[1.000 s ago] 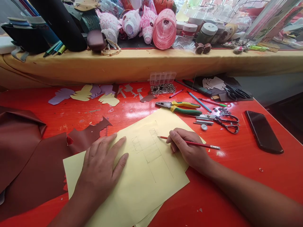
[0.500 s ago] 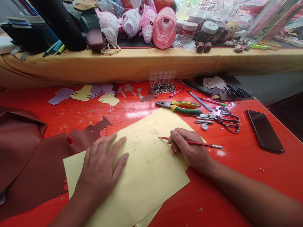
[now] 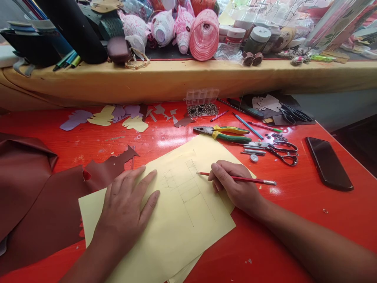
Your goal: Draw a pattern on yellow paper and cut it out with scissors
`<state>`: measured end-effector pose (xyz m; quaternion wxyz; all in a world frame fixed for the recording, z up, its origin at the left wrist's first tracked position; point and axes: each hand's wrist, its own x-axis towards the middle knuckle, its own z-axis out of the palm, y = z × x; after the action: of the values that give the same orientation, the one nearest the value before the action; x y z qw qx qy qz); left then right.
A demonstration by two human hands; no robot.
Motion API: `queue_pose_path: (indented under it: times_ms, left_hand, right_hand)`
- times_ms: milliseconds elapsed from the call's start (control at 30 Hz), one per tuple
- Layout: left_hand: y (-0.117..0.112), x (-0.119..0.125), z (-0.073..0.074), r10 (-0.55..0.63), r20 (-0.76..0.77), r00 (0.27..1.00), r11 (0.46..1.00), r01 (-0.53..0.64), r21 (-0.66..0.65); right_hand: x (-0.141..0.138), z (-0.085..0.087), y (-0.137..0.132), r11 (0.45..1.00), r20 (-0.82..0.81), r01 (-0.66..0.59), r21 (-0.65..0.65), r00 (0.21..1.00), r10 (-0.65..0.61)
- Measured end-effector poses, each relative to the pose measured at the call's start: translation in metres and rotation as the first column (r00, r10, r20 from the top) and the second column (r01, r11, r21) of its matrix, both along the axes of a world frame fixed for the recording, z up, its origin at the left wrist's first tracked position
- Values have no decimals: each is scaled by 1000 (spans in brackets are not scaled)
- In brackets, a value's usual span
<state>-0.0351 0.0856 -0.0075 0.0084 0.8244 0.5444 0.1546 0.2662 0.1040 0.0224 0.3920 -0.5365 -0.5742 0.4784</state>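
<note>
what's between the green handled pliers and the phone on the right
In the head view, scissors lie between the pliers and the phone, beside short metal rods.

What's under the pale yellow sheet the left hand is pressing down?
The pale yellow paper lies on the glossy red table, overlapping the brown leather at its left edge; a second yellow sheet peeks out below. Whatever lies beneath the covered middle cannot be seen.

Combination pliers [image 3: 222, 133] with yellow-and-green grips lie on the red tabletop [image 3: 294, 236], near steel scissors [image 3: 284, 154]; a smartphone [image 3: 328, 164] lies face up at right; a brown leatherette sheet [image 3: 35, 196] lies at left; pastel paper cutouts [image 3: 135, 124] lie along the far side.
</note>
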Motion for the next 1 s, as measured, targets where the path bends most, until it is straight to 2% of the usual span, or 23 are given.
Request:
queue_pose_path:
  times_ms: [1000]
  left_hand:
    - [-1,0,0,2,-14,1000,1000,-2,-10]
  right_hand:
    - [-1,-3,0,1000,-25,26,-5,999,-26]
